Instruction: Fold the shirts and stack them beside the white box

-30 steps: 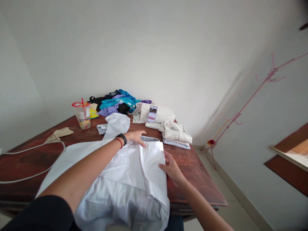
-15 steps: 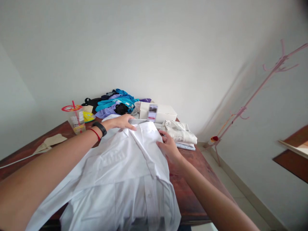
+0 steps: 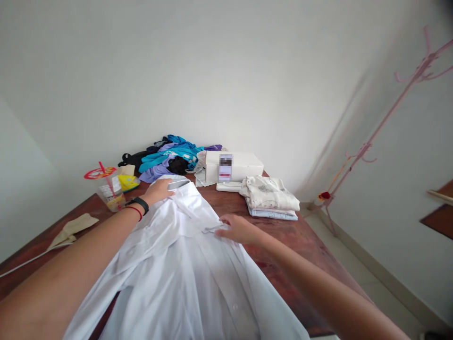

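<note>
A white button-up shirt point(image 3: 184, 255) lies spread on the wooden table point(image 3: 272, 264), its collar at the far end and its lower part toward me. My left hand point(image 3: 160, 190), with a dark band and a red string at the wrist, is closed on the shirt by the collar; its fingertips are partly hidden. On the right side, my right hand point(image 3: 239, 229) pinches the shirt's front edge between thumb and fingers, and the cloth creases there. Buttons show along the front strip below that hand.
Folded clothes point(image 3: 271, 196) sit right of a white box point(image 3: 235, 165). A pile of clothes point(image 3: 173, 156) lies against the wall. At left stand a plastic cup point(image 3: 111, 191) with a straw and a beige cloth point(image 3: 74, 229). A pink coat rack point(image 3: 382, 125) leans at right.
The shirt's collar end has shifted left, away from the folded clothes. My left hand moved left with it; my right hand came nearer to me along the front edge.
</note>
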`<state>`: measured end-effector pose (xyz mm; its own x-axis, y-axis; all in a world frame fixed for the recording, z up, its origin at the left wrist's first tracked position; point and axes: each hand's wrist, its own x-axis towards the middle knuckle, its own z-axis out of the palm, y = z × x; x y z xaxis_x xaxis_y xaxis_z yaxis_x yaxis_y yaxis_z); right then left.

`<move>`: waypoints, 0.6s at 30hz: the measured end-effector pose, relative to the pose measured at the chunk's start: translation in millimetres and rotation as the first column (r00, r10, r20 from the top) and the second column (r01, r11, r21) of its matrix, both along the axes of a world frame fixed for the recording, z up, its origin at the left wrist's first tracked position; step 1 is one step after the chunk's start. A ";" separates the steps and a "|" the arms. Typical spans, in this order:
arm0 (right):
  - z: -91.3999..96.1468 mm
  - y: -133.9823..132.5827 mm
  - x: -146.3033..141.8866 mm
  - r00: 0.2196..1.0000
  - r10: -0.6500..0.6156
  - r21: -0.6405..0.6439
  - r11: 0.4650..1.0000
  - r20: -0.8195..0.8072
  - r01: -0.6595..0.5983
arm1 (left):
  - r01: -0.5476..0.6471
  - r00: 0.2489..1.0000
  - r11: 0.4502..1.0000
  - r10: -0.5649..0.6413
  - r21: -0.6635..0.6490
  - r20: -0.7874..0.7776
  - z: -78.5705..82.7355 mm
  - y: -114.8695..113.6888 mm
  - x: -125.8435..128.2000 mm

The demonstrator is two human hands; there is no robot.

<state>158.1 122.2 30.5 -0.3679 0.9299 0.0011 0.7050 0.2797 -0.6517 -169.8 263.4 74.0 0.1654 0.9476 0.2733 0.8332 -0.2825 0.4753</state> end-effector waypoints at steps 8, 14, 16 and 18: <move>-11.8 -86.7 57.4 0.988 -0.131 -0.163 0.976 0.083 0.143 | 0.157 0.910 0.956 -0.042 0.249 -0.412 3.5 -60.4 51.0; -16.6 -121.5 54.2 0.967 -0.182 -0.058 0.979 0.178 0.195 | 0.469 0.815 0.882 -0.412 0.047 -0.408 -5.2 -140.5 113.5; -18.2 -124.6 52.1 0.956 -0.201 -0.030 0.977 0.214 0.212 | 0.446 0.841 0.895 -0.429 -0.027 -0.329 -16.4 -159.7 128.1; -17.6 -124.2 51.6 0.940 -0.220 -0.004 0.973 0.259 0.229 | 0.433 0.875 0.899 -0.437 -0.068 -0.209 -27.3 -175.0 138.9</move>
<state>209.7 -2.0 12.9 -0.1335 0.9862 -0.0980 0.8909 0.0761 -0.4478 -30.9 88.5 46.7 0.6141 0.7712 0.1675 0.7102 -0.6326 0.3091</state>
